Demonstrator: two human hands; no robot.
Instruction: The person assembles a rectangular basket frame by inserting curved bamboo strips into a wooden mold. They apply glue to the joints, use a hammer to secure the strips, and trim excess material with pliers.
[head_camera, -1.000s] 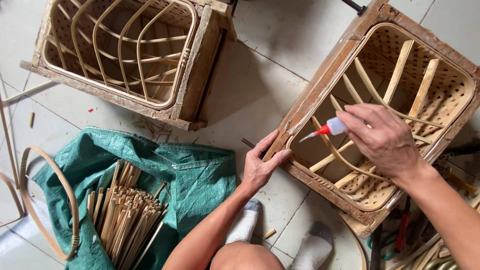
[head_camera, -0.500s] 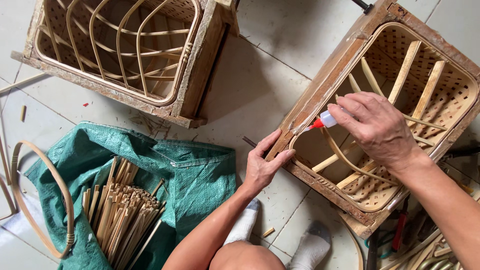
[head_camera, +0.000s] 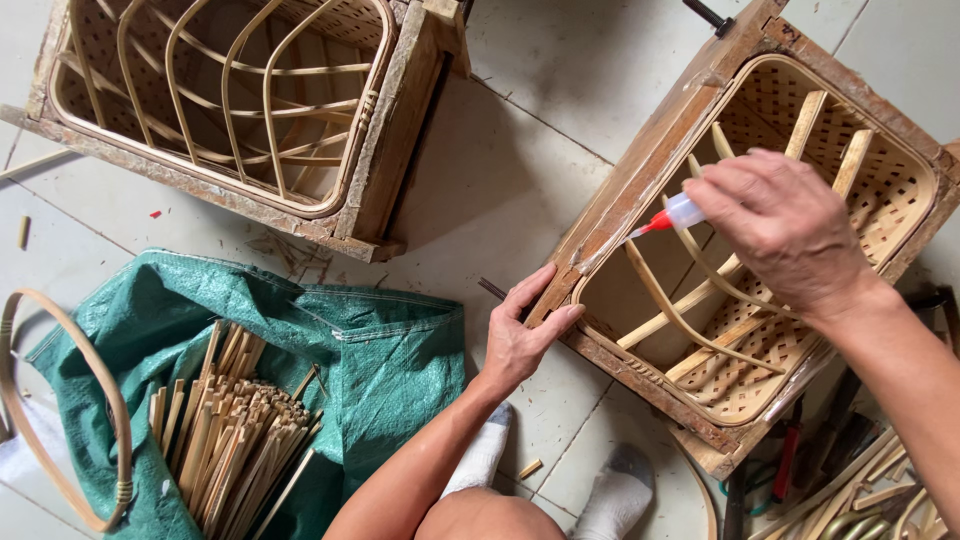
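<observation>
My right hand (head_camera: 780, 225) holds a small clear glue bottle with a red nozzle (head_camera: 668, 216), its tip pointing at the inner rim of a woven bamboo basket set in a wooden mould frame (head_camera: 640, 190). My left hand (head_camera: 520, 335) grips the near left corner of that frame, thumb along its edge. Curved bamboo ribs (head_camera: 690, 320) cross the basket's inside under the bottle.
A second wooden frame with a ribbed basket (head_camera: 390, 160) lies at the top left. A green woven sack (head_camera: 370, 370) holds a bundle of bamboo sticks (head_camera: 225, 440). A bamboo hoop (head_camera: 70, 400) lies at the left. Tools and strips (head_camera: 850, 480) lie at the bottom right. My socked feet (head_camera: 610, 495) rest on the tiled floor.
My right hand has carried the glue bottle up and left along the basket rim toward the frame's corner. My left hand has kept its grip on the frame.
</observation>
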